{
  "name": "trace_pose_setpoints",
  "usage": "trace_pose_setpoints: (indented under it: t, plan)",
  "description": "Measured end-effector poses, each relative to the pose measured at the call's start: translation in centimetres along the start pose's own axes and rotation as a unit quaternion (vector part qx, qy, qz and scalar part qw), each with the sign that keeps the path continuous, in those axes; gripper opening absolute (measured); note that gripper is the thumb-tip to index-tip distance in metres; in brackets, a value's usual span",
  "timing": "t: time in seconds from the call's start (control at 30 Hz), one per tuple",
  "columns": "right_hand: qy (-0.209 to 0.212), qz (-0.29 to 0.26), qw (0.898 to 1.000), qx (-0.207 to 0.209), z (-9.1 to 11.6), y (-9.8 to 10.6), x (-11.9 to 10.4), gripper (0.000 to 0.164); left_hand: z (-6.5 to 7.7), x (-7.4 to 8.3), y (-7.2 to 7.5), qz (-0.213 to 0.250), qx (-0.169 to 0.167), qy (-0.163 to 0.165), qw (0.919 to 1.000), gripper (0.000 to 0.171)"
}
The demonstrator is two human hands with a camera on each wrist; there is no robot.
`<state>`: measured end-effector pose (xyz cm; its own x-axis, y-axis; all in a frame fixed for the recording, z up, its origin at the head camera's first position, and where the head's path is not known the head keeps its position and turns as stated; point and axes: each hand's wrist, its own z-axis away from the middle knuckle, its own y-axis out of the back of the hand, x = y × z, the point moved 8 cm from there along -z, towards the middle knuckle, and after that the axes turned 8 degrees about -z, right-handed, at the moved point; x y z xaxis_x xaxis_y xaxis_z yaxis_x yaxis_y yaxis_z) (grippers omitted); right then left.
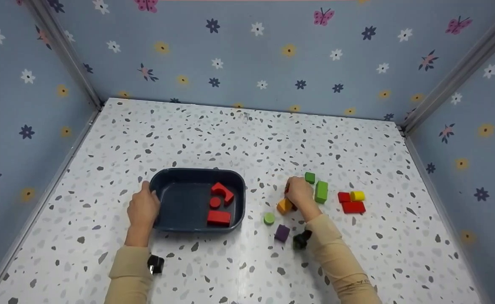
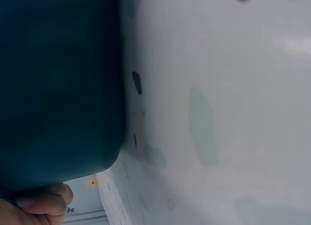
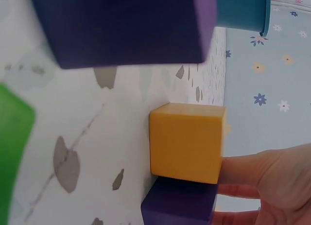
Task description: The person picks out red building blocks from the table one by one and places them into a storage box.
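Observation:
My left hand (image 1: 143, 207) grips the left end of a dark blue plastic tub (image 1: 180, 229), with curled fingers (image 2: 48, 203) at its rim in the left wrist view. Inside the tub lie a red arch block (image 1: 227, 196), a red round block (image 1: 215, 202) and a red rectangular block (image 1: 218, 218). Right of the tub, my right hand (image 1: 300, 193) reaches down among loose blocks. A bit of a red block (image 1: 287, 187) shows at its fingertips, mostly hidden by the hand. Close by are an orange block (image 3: 186, 143) and a dark purple block (image 3: 177, 203).
Nearer me lie a light green round block (image 1: 269, 218) and a purple cube (image 1: 282, 233). Beyond the right hand are a green cube (image 1: 310, 177) and a green rectangular block (image 1: 321, 192). Farther right, two red blocks (image 1: 353, 207) adjoin a yellow cylinder (image 1: 357, 195). Flowered walls enclose the speckled table.

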<state>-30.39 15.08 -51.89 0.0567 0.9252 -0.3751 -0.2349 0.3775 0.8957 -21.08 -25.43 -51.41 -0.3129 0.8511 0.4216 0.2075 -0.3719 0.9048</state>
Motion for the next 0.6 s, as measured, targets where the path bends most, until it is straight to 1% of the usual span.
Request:
trace_pose_setpoints:
  t: [0.13, 0.23, 0.5, 0.6]
  plan:
    - [0.005, 0.0, 1.0, 0.011, -0.02, -0.07, 0.08, 0.004, 0.1, 0.0, 0.02, 0.002, 0.001, -0.008, 1.0, 0.023]
    - [0.007, -0.009, 1.0, 0.009, -0.01, -0.24, 0.15, 0.006, 0.15, -0.05, -0.05, 0.004, -0.002, -0.005, 1.0, 0.024]
    - [0.019, -0.049, 0.999, 0.004, 0.28, 0.15, -0.16, 0.008, 0.09, -0.03, 0.03, 0.005, 0.0, -0.003, 1.0, 0.023]
    - [0.024, -0.064, 0.998, 0.005, 0.49, 0.48, -0.41, 0.013, 0.08, 0.0, 0.14, 0.006, 0.003, -0.005, 1.0, 0.022]
